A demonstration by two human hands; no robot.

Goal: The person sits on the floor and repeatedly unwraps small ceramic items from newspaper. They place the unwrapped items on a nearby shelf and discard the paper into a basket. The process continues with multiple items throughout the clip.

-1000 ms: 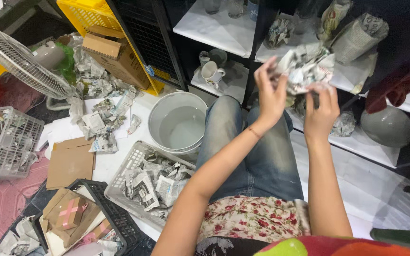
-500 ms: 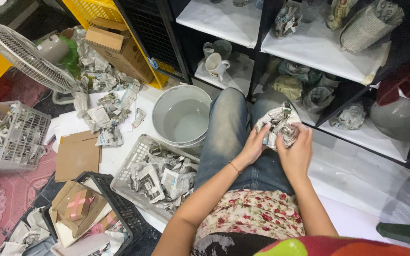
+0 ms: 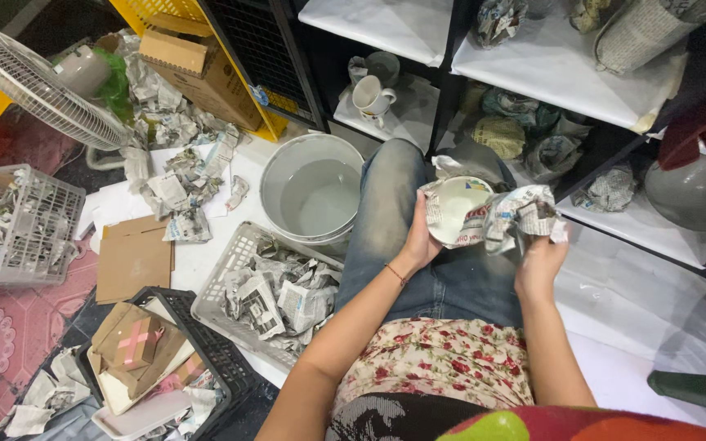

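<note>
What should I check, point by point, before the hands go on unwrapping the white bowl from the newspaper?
1. Left hand supports the white bowl from the side: ok.
2. Right hand grips the loose newspaper: ok.
3. Bowl held above the lap, not over bare floor: ok.
4. Bowl fully free of paper: not ok, paper wraps its rim and outside.
5. Bowl free of cracks or chips: cannot tell, the outside is covered.
6. Grey basket beside the left knee has room for waste paper: ok, though partly filled.
</note>
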